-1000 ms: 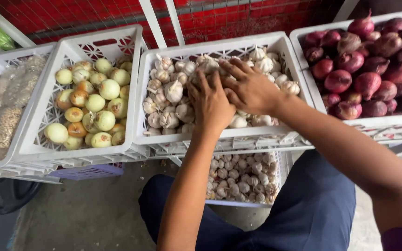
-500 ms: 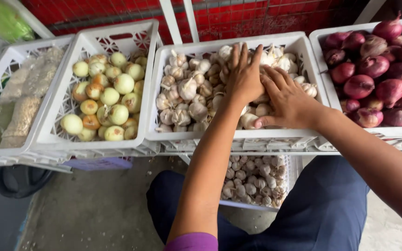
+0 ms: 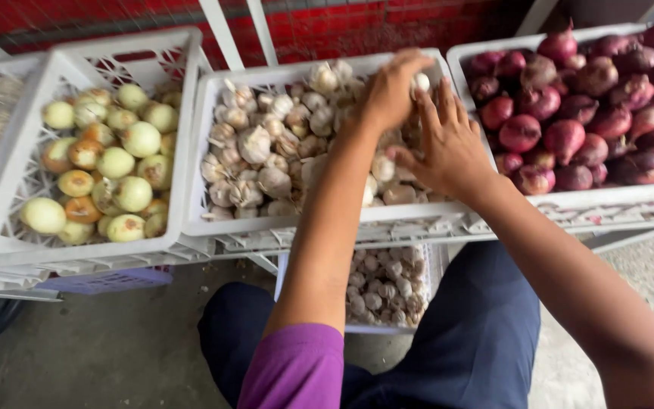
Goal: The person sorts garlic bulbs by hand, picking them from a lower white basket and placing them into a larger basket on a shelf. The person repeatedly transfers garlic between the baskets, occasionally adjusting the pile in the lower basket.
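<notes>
Your left hand curled around a garlic bulb at the far side of the white crate; just beside it, your right hand lay open, fingers spread over the heaped garlic. Left of both hands sat a crate of yellow onions, right of them a crate of red onions, and beneath them a lower crate of garlic.

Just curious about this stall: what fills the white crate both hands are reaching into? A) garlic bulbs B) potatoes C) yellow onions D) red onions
A: the left hand and right hand are both over the middle crate, which is heaped with garlic bulbs.
</notes>
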